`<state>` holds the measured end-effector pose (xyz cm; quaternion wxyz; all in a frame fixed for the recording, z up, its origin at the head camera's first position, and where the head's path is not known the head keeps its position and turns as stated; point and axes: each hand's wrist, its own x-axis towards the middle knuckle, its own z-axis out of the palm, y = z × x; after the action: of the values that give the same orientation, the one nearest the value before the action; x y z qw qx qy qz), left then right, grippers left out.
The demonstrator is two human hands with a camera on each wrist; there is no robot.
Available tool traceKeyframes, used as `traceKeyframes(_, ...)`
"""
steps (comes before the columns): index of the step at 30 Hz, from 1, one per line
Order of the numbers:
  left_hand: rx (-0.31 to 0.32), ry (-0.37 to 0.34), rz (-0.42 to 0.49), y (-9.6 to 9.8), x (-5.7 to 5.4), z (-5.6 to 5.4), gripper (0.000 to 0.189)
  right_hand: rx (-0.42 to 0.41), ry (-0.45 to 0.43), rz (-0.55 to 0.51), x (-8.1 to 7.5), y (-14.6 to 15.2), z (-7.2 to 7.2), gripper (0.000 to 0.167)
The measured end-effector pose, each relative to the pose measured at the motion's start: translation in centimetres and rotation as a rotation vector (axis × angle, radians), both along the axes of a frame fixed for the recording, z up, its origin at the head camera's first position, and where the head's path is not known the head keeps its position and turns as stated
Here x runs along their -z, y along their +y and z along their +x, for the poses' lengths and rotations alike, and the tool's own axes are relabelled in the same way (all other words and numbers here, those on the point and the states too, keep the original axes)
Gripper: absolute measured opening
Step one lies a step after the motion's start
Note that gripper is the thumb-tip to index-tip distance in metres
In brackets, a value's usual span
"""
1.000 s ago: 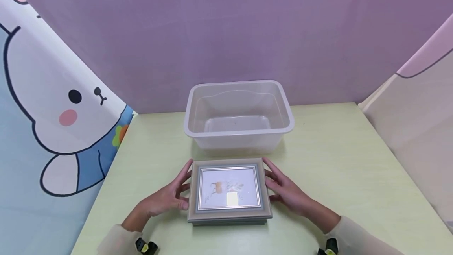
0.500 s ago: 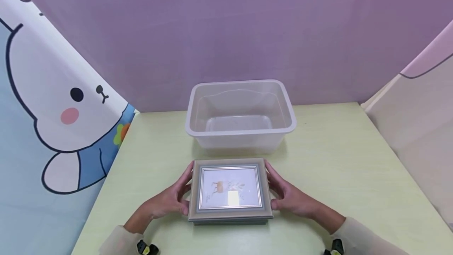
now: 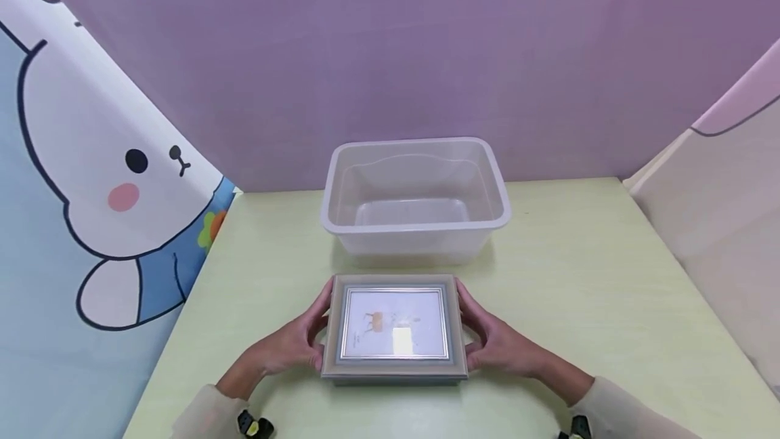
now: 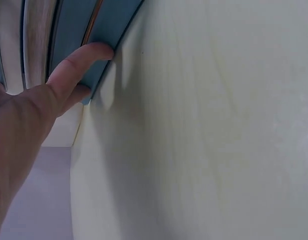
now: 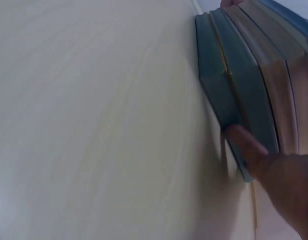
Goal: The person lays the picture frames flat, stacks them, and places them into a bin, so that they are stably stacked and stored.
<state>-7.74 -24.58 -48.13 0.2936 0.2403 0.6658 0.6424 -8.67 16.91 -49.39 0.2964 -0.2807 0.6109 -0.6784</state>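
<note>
A stack of several picture frames (image 3: 393, 368) lies on the table in the head view. The top one has a grey-beige border with silver inner edging around a pale print of an orange-brown deer. My left hand (image 3: 285, 345) grips the stack's left side, and my right hand (image 3: 502, 344) grips its right side. In the left wrist view, fingers (image 4: 76, 65) press against the blue-grey sides (image 4: 74, 35) low in the stack. The right wrist view shows the right thumb (image 5: 246, 145) on the lowest blue-grey frames (image 5: 228, 95), with wood-toned ones above.
Just behind the stack stands a translucent white plastic bin (image 3: 417, 246) with nothing visible inside. The pale green-yellow table (image 3: 597, 276) meets a purple backdrop (image 3: 390, 53). A cartoon-printed curtain (image 3: 91, 141) hangs at the left, a pale one (image 3: 725, 242) at the right.
Both hands have closed in on the stack. The right thumb has come down to its lower right side. At the front, the frames' edges look more flush than before.
</note>
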Motion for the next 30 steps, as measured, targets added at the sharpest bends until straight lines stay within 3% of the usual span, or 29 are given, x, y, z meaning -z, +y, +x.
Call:
traceKeyframes(6, -0.022, -0.021, 0.01, 0.1, 0.3, -0.1, 0.131, 0.037, -0.006, 0.061, -0.6, -0.3, 0.2, 0.137)
traceKeyframes(12, -0.02, -0.021, 0.022, -0.1, 0.3, 0.0, 0.128, 0.033, -0.057, 0.027, -0.6, -0.4, 0.4, 0.137)
traceKeyframes(18, -0.029, 0.002, 0.014, -0.2, -0.4, 0.0, 0.129, 0.043, -0.089, -0.016, -0.9, -0.5, 0.4, 0.136)
traceKeyframes(24, -0.045, 0.039, 0.029, 0.0, -1.1, 0.3, 0.13, 0.048, -0.091, 0.009, -2.0, -0.3, 0.2, 0.137)
traceKeyframes(30, -0.07, 0.013, 0.036, 0.4, -2.3, 0.7, 0.128, 0.036, -0.075, 0.011, -3.3, 0.3, 0.2, 0.136)
